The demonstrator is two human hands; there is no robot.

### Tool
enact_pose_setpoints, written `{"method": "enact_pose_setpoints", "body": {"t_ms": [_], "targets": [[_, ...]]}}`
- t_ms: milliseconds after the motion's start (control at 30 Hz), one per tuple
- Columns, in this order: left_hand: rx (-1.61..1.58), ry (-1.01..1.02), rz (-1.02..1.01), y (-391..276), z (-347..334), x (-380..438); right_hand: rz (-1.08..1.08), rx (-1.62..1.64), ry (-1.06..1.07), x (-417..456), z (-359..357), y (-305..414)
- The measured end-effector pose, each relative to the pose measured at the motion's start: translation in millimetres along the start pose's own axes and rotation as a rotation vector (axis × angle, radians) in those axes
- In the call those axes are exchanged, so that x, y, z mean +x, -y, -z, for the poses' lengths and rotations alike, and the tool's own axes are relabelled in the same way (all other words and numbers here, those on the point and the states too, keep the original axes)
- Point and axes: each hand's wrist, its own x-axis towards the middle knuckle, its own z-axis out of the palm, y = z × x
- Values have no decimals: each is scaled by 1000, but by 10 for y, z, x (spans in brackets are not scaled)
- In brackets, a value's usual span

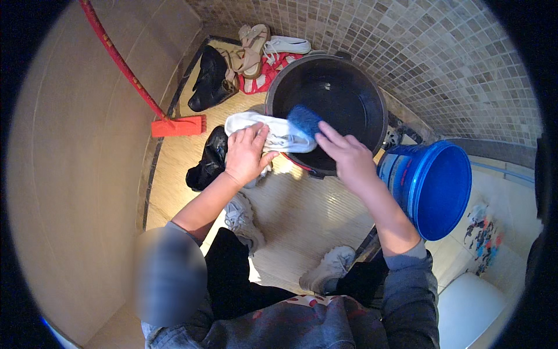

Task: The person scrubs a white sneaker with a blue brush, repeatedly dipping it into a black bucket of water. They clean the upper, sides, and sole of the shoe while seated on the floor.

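Note:
A white shoe [283, 131] is gripped by my left hand [246, 150], its toe end reaching over the near left rim of a large black tub [381, 104]. My right hand [351, 159] holds a blue scrubbing brush or pad [305, 121] against the toe end of that shoe. Part of the shoe lies hidden under my left fingers. Below my left wrist, black shoes [213, 157] stand on the ribbed floor. Inside the tub the bottom looks dark, with a small bright reflection; I cannot tell how much water it holds.
Black boots [207, 78], beige sandals [250, 59] and a white sneaker [290, 45] lie along the back wall, near red-and-white fabric [261, 80]. A red floor brush [178, 126] leans at left. A blue bucket [442, 192] stands right of the tub, near a white stool-like surface [471, 305].

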Motion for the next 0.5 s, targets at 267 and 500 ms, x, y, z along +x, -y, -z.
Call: {"method": "enact_pose_setpoints", "body": {"t_ms": [267,500], "targets": [[-99,104,138,-81,52,155,-109,122,-49,-284,-194,-13],[19,74,70,-180,21,171,-144,168,-163,-28,-334,197]]}}
